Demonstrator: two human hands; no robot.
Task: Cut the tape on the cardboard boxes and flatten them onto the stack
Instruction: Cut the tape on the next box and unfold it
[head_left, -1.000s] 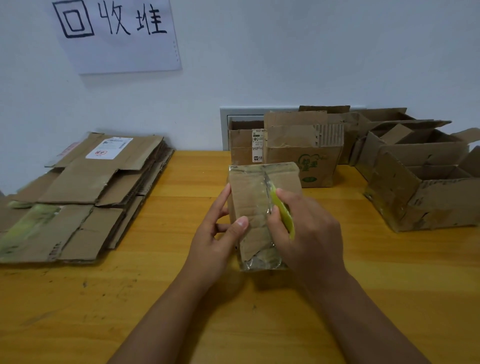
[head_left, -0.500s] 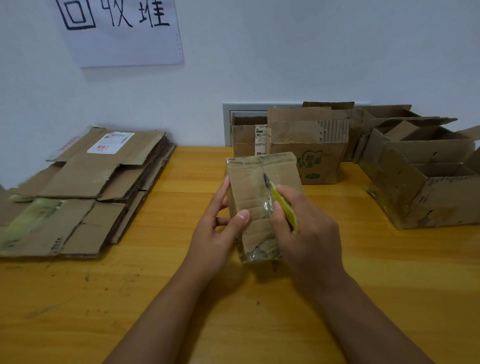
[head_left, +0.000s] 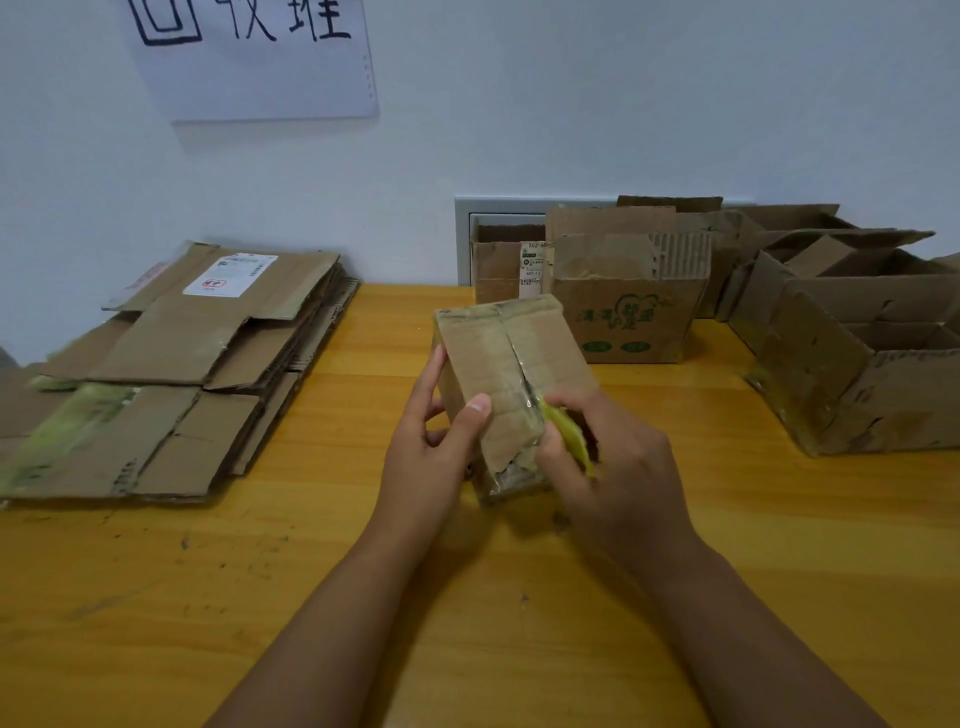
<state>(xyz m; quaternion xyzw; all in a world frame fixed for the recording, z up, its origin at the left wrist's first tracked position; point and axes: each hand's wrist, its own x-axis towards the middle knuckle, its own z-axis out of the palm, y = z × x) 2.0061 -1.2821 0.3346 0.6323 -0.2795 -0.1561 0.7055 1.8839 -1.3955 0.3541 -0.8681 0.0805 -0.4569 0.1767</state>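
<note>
Over table (head_left: 311, 597): left hand (head_left: 431, 462) grips box (head_left: 498, 364), right hand (head_left: 618, 483) holds cutter (head_left: 569, 436).

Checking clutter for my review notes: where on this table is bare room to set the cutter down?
Bare wood lies between the flattened stack and the left hand, and along the near table edge. It is crowded at the back right, where the open boxes stand.

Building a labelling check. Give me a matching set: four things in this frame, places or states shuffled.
1. taped box
2. yellow cutter
3. flattened stack
4. box with green print

a. lies flat at table's left
b. held by the left hand
c. stands behind the held box
d. gripped by the right hand

Pairs: 1-b, 2-d, 3-a, 4-c
</note>
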